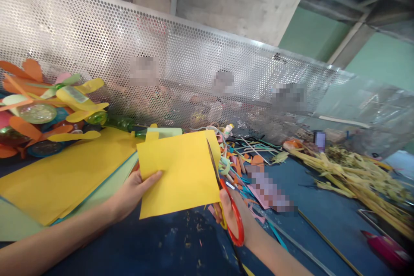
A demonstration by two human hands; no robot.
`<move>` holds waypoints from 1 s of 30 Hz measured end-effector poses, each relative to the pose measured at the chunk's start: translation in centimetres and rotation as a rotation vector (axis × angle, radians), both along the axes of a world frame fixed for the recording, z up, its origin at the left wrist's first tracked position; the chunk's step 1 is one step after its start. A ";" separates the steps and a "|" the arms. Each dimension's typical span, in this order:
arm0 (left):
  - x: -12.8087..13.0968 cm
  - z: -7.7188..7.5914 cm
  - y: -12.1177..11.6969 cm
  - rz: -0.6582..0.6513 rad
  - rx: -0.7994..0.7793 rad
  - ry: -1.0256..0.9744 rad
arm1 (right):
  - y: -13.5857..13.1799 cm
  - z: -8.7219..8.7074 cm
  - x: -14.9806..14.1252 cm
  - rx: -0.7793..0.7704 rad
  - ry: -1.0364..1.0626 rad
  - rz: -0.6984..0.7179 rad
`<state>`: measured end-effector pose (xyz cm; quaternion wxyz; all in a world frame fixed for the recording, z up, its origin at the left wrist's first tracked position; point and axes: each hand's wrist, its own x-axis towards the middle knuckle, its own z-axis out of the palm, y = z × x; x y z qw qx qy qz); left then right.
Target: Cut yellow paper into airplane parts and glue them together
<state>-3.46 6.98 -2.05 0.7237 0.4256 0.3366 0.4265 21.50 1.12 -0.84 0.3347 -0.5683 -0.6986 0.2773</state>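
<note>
A sheet of yellow paper (177, 170) is held up above the blue table by my left hand (134, 192), thumb on its front and the other fingers hidden behind. My right hand (236, 209) grips a pair of scissors (239, 224) with a red handle loop and a yellow one. Their blades lie along the sheet's right side, pointing up toward its top edge. Whether the blades are parted or closed is hard to make out. Several large yellow sheets (71, 172) lie under my left forearm, over pale green paper (110, 185).
Plastic bottles with paper petals (74, 99) are piled at the left. Coloured paper scraps (237, 161) lie right of the sheet. Dried husks (352, 177) and a magenta object (386, 248) lie farther right. A perforated metal panel (194, 56) runs along the back, with people behind it.
</note>
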 end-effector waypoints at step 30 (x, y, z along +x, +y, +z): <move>0.1 -0.7 0.2 -0.035 0.006 0.002 | -0.5 1.2 -0.3 0.170 -0.060 0.060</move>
